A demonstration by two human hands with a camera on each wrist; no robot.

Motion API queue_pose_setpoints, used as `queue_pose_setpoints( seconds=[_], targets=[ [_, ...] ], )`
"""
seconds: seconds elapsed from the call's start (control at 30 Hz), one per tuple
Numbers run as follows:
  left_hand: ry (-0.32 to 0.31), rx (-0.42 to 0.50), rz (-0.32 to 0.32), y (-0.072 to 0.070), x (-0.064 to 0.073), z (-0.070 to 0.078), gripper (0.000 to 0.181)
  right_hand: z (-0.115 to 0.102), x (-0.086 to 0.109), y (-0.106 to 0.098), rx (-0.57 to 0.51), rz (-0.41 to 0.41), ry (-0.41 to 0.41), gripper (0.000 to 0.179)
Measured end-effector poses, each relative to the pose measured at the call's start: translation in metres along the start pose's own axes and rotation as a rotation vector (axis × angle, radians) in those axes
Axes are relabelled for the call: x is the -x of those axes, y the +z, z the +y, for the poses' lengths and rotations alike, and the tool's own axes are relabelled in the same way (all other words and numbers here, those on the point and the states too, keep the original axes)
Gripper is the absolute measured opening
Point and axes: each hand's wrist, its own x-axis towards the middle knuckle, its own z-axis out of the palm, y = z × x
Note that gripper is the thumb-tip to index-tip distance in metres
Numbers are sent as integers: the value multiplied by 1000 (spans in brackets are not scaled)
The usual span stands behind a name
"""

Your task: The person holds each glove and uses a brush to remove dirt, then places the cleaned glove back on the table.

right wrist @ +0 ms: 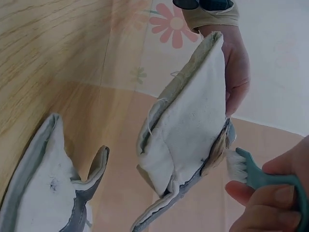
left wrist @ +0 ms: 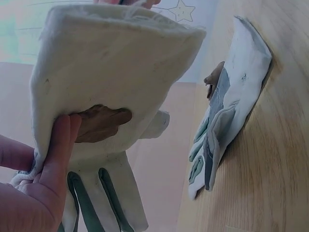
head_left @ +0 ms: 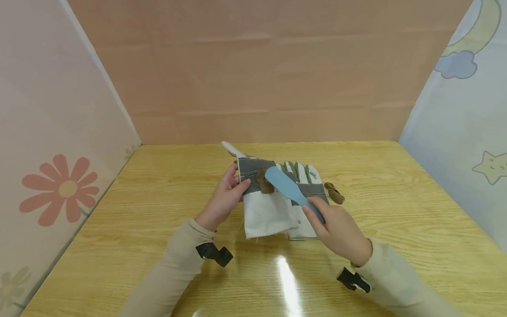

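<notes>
My left hand (head_left: 223,196) pinches a white and grey work glove (head_left: 266,215) at its side, thumb on the near face, and holds it raised above the table. On that face is a brown, irregular patch (head_left: 264,182), and another brown patch (left wrist: 104,123) shows on the glove's other face. My right hand (head_left: 342,226) grips the handle of a light blue brush (head_left: 286,184). Its white bristles (right wrist: 236,166) point at the brown patch and sit right at it. A matching glove (left wrist: 239,77), with green between its fingers, lies on the table behind and to the right.
A brown piece (head_left: 334,193) sticks out beside the lying glove. Everything is over a glossy wooden table (head_left: 166,185). An orange-brown backdrop (head_left: 257,79) stands at the far edge, with patterned panels to the left and right. Each wrist carries a black camera mount.
</notes>
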Motion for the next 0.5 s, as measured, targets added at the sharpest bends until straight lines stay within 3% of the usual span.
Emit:
queue_pose_setpoints(
  seconds=[0.13,0.3,0.5],
  targets=[
    [7,-15,-27,3,-2,-1,41,-3,-5,1,-40,28,-16,13],
    [2,-3,-41,6,-3,-2,42,-7,-10,5,-23,-14,-3,14],
    [5,13,2,4,-4,-3,40,-4,-8,6,5,-33,17,15]
  ],
)
